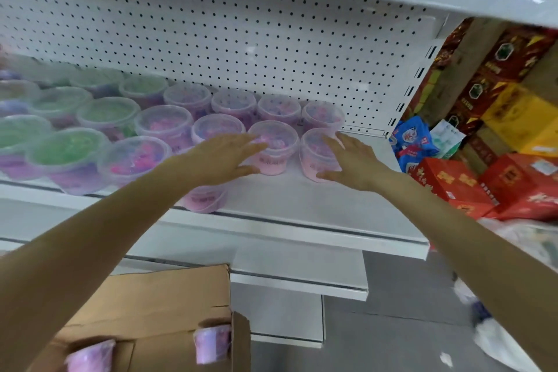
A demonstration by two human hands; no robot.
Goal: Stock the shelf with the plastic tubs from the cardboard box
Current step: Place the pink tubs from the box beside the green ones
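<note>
The white shelf (pixel 317 201) carries rows of clear-lidded plastic tubs (pixel 164 125), green and pink.

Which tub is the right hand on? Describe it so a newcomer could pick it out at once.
On the white shelf below the pegboard, follow the tubs to their right end. There, it is the pink tub in the second row from the back. Alone among its neighbours, it has the right hand against it.

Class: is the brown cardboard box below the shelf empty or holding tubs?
Holding tubs: two pink plastic tubs show between flaps of the brown cardboard box.
</note>
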